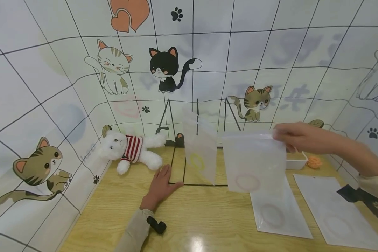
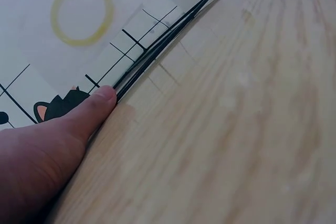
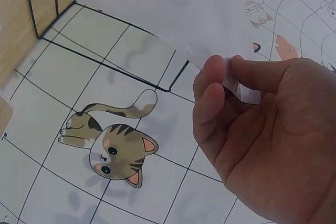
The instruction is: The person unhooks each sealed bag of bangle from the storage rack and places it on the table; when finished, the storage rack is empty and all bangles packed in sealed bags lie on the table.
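My right hand [image 1: 305, 138] pinches the top corner of a translucent zip bag [image 1: 255, 161] with a pale pink ring on it, held up above the table. In the right wrist view, thumb and fingertips grip the bag's edge [image 3: 244, 90]. My left hand [image 1: 162, 185] rests at the left of a black wire rack [image 1: 200, 184], fingers straight, thumb against its base wire [image 2: 163, 40]. Upright in the rack stands another translucent bag [image 1: 203, 140] with a yellow ring [image 2: 81, 13].
Two white bags [image 1: 281, 210] with faint rings lie flat at the right. Behind them are a white container [image 1: 297, 163] and an orange tangled ball [image 1: 314, 162]. A white plush bear [image 1: 133, 148] in a striped top lies at the back left, against a cat-printed wall cloth [image 1: 214, 52].
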`<state>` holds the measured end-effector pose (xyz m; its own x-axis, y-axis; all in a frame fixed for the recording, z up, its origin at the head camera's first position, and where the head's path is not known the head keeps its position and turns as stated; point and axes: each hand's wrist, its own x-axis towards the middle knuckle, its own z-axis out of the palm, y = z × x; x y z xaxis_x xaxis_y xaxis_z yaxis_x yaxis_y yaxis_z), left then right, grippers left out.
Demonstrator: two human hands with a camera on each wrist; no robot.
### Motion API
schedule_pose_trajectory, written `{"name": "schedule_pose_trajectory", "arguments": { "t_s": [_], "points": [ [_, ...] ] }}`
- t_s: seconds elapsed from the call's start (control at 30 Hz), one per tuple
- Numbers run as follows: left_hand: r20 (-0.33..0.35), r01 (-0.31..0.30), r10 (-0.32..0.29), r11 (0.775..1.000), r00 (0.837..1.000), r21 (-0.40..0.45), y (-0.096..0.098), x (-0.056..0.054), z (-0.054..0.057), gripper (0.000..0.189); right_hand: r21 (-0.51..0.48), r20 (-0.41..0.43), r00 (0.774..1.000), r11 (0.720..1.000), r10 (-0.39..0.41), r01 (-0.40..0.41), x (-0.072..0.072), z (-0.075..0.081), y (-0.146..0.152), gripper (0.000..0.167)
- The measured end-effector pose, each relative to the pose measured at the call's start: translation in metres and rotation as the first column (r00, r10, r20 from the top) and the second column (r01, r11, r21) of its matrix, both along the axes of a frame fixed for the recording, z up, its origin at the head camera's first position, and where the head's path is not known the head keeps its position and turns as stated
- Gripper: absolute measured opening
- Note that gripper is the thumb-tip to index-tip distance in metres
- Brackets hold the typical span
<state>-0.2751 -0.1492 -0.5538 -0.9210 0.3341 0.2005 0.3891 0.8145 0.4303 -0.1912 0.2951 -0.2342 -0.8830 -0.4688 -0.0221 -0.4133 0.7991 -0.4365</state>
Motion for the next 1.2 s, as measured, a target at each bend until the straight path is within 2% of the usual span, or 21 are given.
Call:
{"name": "schedule_pose_trajectory", "arguments": {
  "t_s": [0.2,0.33,0.5,0.6,0.77,0.9,1.07,1.2],
  "points": [
    [0.010,-0.011,0.011,1.000,1.000,-0.002,0.000,-0.001,-0.001,0.097,-0.023,0.022,0.997,0.997,0.075,-0.075,0.008,-0.009,0.006,0.019],
    [0.007,-0.007,0.007,1.000,1.000,0.006,0.000,-0.001,-0.001,0.098,-0.066,0.084,0.987,0.989,0.139,-0.134,0.015,-0.016,0.002,0.020],
    [-0.001,-0.015,0.015,1.000,1.000,-0.007,0.000,-0.004,-0.003,0.100,-0.124,0.176,0.966,0.978,0.187,-0.167,0.020,-0.033,-0.007,0.022],
    [0.008,-0.016,0.016,1.000,1.000,-0.005,0.000,-0.005,-0.003,0.100,-0.157,0.242,0.946,0.971,0.213,-0.179,0.020,-0.050,-0.012,0.021],
    [0.012,-0.019,0.019,1.000,1.000,-0.001,-0.001,-0.003,-0.004,0.100,-0.243,0.299,0.920,0.953,0.253,-0.183,0.014,-0.085,-0.015,0.021],
    [0.027,-0.018,0.018,1.000,0.999,0.004,-0.001,-0.001,-0.004,0.100,-0.287,0.308,0.918,0.944,0.251,-0.162,0.006,-0.111,-0.013,0.021],
    [0.040,-0.029,0.028,0.999,0.999,0.021,-0.001,0.001,-0.005,0.101,-0.285,0.321,0.920,0.949,0.225,-0.133,-0.002,-0.137,-0.012,0.022],
    [0.025,-0.029,0.029,1.000,0.999,0.003,-0.002,-0.003,-0.005,0.101,-0.310,0.346,0.908,0.943,0.234,-0.124,-0.005,-0.157,-0.016,0.025]
  ]
}}
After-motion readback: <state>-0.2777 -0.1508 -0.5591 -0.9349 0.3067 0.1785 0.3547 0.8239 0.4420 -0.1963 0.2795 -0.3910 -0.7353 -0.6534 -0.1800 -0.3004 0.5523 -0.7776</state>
